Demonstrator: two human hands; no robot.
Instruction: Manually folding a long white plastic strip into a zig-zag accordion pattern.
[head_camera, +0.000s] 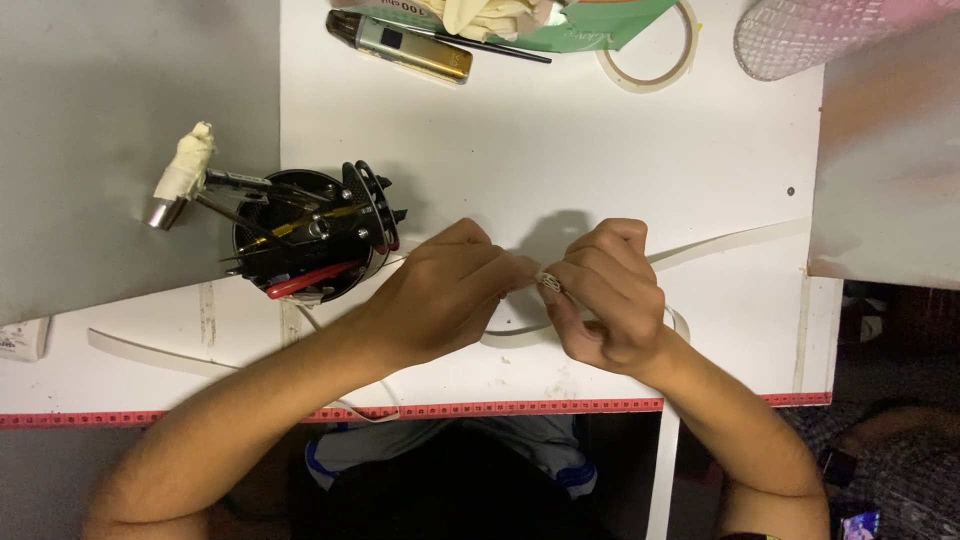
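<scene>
My left hand (445, 290) and my right hand (605, 290) meet over the white table (620, 160), fingertips pinched together on a small pale patterned piece (549, 284). It seems to be the end of a long white strip (730, 242) that runs off to the right and also loops under my hands. The fingers hide most of the piece. Both hands are closed around it, thumbs and forefingers touching.
A black tool cup (305, 240) with pliers, red-handled tools and a tape-wrapped tool stands left of my left hand. At the far edge lie a gold and black device (410, 45), a green packet (590, 25), a tape ring (650, 60). A red measuring tape (500, 409) lines the near edge.
</scene>
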